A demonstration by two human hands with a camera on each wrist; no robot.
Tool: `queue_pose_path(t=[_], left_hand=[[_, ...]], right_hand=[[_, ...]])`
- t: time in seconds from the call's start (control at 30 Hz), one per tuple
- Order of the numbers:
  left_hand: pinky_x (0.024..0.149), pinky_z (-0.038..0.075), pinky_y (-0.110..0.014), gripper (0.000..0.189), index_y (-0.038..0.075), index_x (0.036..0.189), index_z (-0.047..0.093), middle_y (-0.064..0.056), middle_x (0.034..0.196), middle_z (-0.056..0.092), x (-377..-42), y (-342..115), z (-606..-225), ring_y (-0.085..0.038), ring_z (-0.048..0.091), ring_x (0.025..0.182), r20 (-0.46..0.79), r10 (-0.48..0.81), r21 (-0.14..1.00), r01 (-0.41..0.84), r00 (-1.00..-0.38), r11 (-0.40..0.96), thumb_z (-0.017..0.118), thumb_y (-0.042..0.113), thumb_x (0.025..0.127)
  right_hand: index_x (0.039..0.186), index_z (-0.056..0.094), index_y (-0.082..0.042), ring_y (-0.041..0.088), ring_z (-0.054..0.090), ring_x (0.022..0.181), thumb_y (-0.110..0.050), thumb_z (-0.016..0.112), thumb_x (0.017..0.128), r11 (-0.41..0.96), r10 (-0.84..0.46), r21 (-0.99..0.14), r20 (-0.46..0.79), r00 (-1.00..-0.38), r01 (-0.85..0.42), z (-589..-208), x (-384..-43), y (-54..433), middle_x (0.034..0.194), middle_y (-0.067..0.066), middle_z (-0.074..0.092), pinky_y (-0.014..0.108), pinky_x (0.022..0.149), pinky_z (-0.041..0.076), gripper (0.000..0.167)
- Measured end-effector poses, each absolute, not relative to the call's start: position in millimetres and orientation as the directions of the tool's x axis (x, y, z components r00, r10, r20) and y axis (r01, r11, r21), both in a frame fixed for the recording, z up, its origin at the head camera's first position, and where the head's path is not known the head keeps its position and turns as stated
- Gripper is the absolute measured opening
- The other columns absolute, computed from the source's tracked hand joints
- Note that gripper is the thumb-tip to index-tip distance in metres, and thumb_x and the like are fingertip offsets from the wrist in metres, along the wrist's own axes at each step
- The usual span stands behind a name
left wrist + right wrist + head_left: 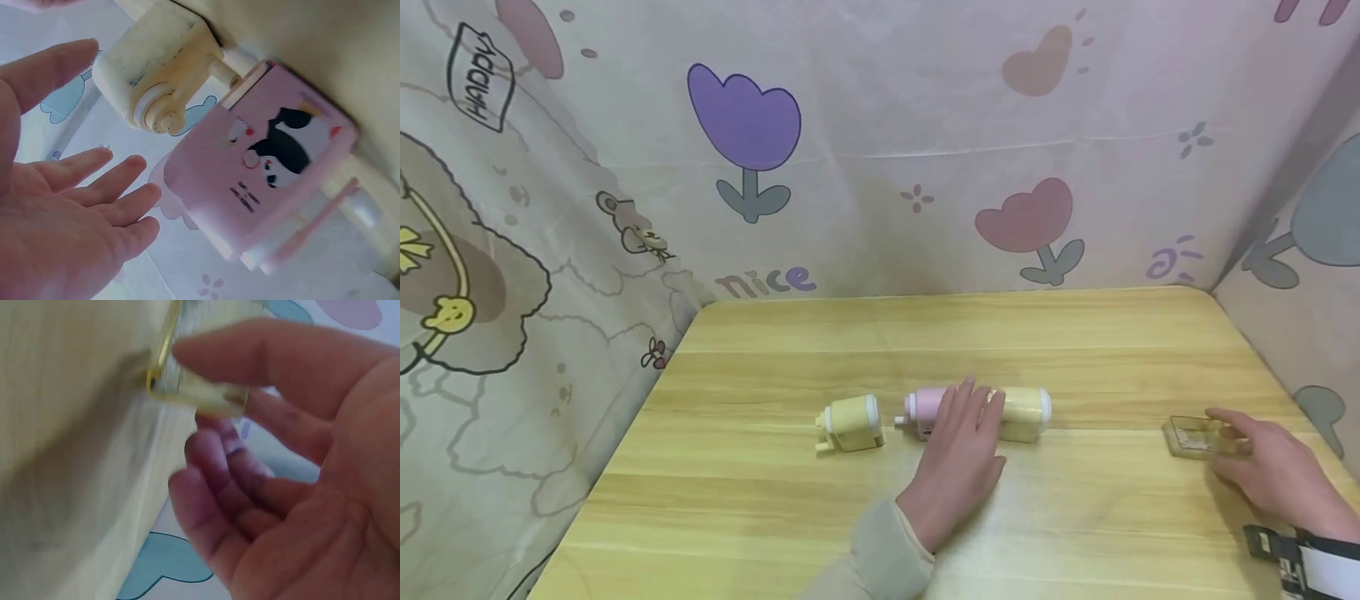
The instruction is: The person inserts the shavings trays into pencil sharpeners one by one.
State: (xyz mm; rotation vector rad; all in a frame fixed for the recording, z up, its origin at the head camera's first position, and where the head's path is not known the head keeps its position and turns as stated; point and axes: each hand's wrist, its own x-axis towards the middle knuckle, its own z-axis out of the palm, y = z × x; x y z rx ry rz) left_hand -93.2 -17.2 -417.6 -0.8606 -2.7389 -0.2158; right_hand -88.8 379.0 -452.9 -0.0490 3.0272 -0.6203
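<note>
My left hand lies with straight fingers over a pink pencil sharpener and the near end of a yellow pencil sharpener beside it. In the left wrist view, the pink one bears a panda picture and a crank; whether the fingers touch either is unclear. At the right, my right hand pinches a small clear yellowish tray, like a sharpener's shavings drawer, between thumb and fingers. The right wrist view shows the tray at the fingertips, its far part cut off.
Another yellow pencil sharpener, crank to the left, stands left of the pink one. All stand on a wood-grain table. A patterned cloth hangs behind the table and along both sides.
</note>
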Motion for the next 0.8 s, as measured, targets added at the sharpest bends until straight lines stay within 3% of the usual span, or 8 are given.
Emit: queue_pose_path(t=[0.17,0.27,0.4,0.5,0.8], left_hand=[[0.122,0.032,-0.049,0.074,0.004,0.143,0.053,-0.013,0.140,0.057,-77.9,-36.5,-422.6,-0.035,0.047,0.141,0.394,0.514,0.122,0.597,-0.762,0.793,0.086,0.028,0.082],[0.119,0.037,-0.049,0.072,0.003,0.138,0.056,-0.011,0.133,0.060,-71.8,-45.3,-426.2,-0.033,0.052,0.134,0.462,0.500,0.134,0.615,-0.732,0.777,0.088,0.026,0.077],[0.115,0.042,-0.045,0.067,0.001,0.131,0.061,-0.011,0.126,0.062,-67.0,-51.0,-432.3,-0.029,0.055,0.125,0.515,0.503,0.139,0.647,-0.694,0.750,0.090,0.023,0.074],[0.112,0.044,-0.041,0.062,0.001,0.126,0.063,-0.009,0.123,0.062,-63.3,-53.1,-438.5,-0.026,0.057,0.120,0.529,0.497,0.153,0.654,-0.687,0.741,0.090,0.022,0.074],[0.097,0.051,-0.030,0.047,0.006,0.121,0.066,-0.004,0.114,0.064,-65.4,-49.7,-441.7,-0.019,0.060,0.106,0.533,0.491,0.208,0.669,-0.689,0.714,0.086,0.020,0.080]], right_hand=[[0.137,0.052,0.012,0.049,0.065,0.095,-0.014,0.081,0.086,0.898,-0.100,-0.434,-0.047,-0.994,-0.069,-449.7,-87.8,362.1,0.113,0.035,0.064,0.064,0.072,0.052,0.064],[0.136,0.057,0.007,0.038,0.066,0.093,-0.019,0.084,0.085,0.877,-0.135,-0.470,-0.036,-0.990,-0.102,-447.6,-87.7,345.8,0.110,0.025,0.068,0.052,0.073,0.056,0.063],[0.131,0.064,-0.001,0.013,0.062,0.092,-0.025,0.089,0.081,0.843,-0.206,-0.512,-0.024,-0.978,-0.165,-447.0,-83.9,321.8,0.106,0.009,0.069,0.031,0.071,0.055,0.061],[0.125,0.066,-0.006,0.001,0.057,0.089,-0.026,0.091,0.076,0.812,-0.261,-0.545,-0.017,-0.965,-0.210,-448.2,-78.8,303.4,0.104,0.001,0.066,0.025,0.071,0.055,0.059],[0.117,0.065,-0.010,0.000,0.053,0.084,-0.025,0.094,0.072,0.703,-0.366,-0.635,0.063,-0.928,-0.320,-453.7,-68.1,263.2,0.094,-0.005,0.058,0.024,0.070,0.053,0.055]])
